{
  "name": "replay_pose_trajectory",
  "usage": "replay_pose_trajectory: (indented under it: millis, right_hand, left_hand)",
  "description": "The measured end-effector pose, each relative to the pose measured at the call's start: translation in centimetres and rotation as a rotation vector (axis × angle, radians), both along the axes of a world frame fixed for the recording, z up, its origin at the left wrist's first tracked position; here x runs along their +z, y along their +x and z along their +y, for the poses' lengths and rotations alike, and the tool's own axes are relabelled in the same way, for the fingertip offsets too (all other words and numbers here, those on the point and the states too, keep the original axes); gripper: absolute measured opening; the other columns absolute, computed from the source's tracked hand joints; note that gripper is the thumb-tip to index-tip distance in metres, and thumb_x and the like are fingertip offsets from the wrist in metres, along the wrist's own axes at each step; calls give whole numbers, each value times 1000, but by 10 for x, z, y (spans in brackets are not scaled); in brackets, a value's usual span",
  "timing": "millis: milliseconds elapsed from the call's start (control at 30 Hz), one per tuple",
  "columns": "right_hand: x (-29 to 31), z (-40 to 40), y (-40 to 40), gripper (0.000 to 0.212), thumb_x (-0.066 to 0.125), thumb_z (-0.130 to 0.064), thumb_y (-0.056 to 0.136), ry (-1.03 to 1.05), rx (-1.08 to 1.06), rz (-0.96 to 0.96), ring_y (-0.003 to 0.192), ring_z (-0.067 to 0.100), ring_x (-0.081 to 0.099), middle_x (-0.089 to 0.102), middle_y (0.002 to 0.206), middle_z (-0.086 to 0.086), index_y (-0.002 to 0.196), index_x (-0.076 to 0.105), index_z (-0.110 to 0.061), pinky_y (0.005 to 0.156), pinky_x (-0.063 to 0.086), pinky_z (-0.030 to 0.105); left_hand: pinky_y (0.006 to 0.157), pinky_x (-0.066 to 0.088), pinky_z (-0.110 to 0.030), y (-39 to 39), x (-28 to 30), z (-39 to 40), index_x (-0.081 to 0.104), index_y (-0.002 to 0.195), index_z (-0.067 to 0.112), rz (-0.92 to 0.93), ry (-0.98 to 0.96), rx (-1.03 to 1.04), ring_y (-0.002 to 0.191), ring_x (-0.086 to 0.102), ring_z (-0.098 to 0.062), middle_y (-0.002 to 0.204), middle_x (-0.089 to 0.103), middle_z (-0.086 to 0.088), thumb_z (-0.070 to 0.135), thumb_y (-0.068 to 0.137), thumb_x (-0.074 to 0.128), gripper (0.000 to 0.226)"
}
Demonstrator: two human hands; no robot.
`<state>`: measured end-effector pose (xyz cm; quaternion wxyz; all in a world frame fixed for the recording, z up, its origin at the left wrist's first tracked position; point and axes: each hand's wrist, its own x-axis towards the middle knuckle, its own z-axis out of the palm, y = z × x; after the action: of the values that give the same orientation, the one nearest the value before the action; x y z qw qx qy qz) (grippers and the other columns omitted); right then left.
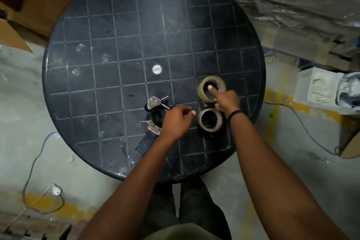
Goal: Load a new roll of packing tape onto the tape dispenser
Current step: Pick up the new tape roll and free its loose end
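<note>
Dark round table (116, 25); right hand (227, 100) in tape roll (202, 91).

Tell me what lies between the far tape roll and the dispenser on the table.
The left hand lies over the black tape dispenser with metal plates, so it covers the way in. The right hand has a finger in the core of the far yellowish tape roll. The near roll sits just beside that path.

1. The single camera sat on my head and looked almost straight down over the round tabletop (116, 25).
2. It faced forward and down, with my forearms entering from the bottom edge.
3. Its wide angle took in the whole tabletop, the floor (23, 113) around it and my legs below.
4. No second view shared the scene.
</note>
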<state>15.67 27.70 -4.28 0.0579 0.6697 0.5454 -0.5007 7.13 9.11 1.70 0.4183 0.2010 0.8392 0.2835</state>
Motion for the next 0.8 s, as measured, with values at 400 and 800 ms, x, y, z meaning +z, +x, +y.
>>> replay_pose_trajectory:
  millis: [400, 800]
  right_hand:
    - [69, -75, 6, 42, 70, -23, 86, 508, 303, 35, 90, 12, 56, 60, 113, 2, 128, 68, -23, 80, 39, 22]
    - [85, -138, 5, 49, 58, -24, 97, 622, 720, -58, 115, 23, 62, 55, 137, 5, 145, 50, -18, 94, 47, 33]
  left_hand:
    - [94, 58, -50, -17, 5, 10, 76, 102, 25, -306, 151, 333, 93, 76, -18, 96, 80, 4, 62, 67, 71, 51]
    - [72, 56, -43, 5, 15, -52, 70, 107, 11, 271, -85, 125, 80, 69, -38, 82, 75, -13, 27, 90, 64, 24]
